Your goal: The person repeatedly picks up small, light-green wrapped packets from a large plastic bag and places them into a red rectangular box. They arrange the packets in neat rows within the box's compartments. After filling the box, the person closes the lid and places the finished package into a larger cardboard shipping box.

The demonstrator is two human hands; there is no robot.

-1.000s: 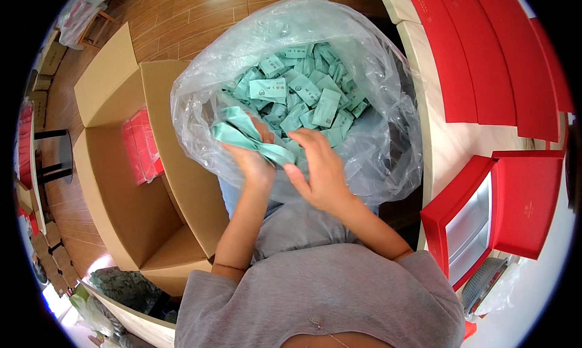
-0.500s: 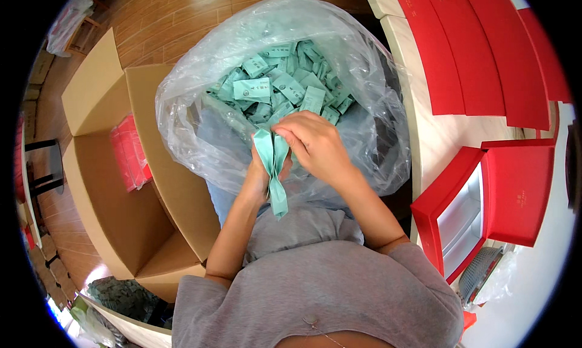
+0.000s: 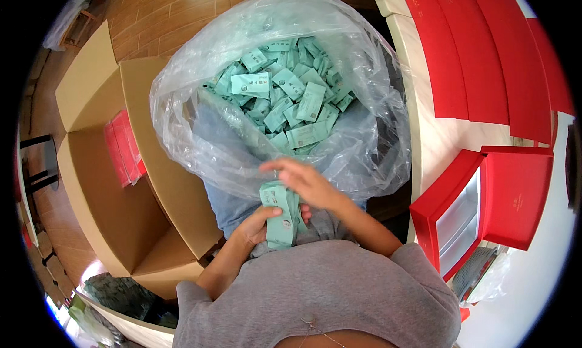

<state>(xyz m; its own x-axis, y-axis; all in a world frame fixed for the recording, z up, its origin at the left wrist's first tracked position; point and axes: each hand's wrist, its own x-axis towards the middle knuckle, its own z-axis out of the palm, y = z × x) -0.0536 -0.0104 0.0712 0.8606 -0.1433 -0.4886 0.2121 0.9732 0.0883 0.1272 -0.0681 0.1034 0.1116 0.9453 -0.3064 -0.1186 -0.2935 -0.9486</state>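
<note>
A big clear plastic bag [image 3: 200, 142] stands open in front of me, holding several small teal packets [image 3: 285, 99]. My left hand [image 3: 257, 224] grips a stack of teal packets [image 3: 280, 218] upright just below the bag's rim, close to my chest. My right hand [image 3: 309, 181] rests its fingers on the top of that same stack, palm down.
An open cardboard box [image 3: 103, 184] sits on the left with red packs [image 3: 124, 148] inside. On the right, a pale table [image 3: 436, 136] carries red flat lids [image 3: 485, 51] and an open red gift box [image 3: 485, 196] with a white insert. Wooden floor lies beyond.
Both hands have drawn back out of the bag toward my chest. The loose packets they gathered are now squared into one upright stack.
</note>
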